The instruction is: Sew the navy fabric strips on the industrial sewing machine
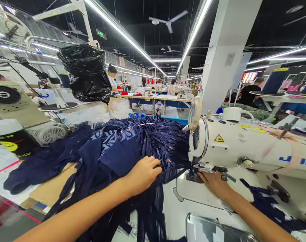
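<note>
A big heap of navy blue fabric pieces (122, 148) lies across the table to the left of a white sewing machine (243, 144). My left hand (142, 174) rests on the heap, its fingers curled into the cloth and gripping it. My right hand (213, 183) reaches under the machine head by the needle and presser foot (194, 169). Its fingertips are hidden beneath the machine. More navy fabric (271, 205) lies under the machine arm at the right.
A black plastic bag (86, 72) hangs at the upper left above a round stand. Another machine with a fan motor (48, 132) stands at the left. Brown cardboard (52, 186) lies under the heap. Other workers sit at tables far behind. A white pillar (223, 50) rises behind the machine.
</note>
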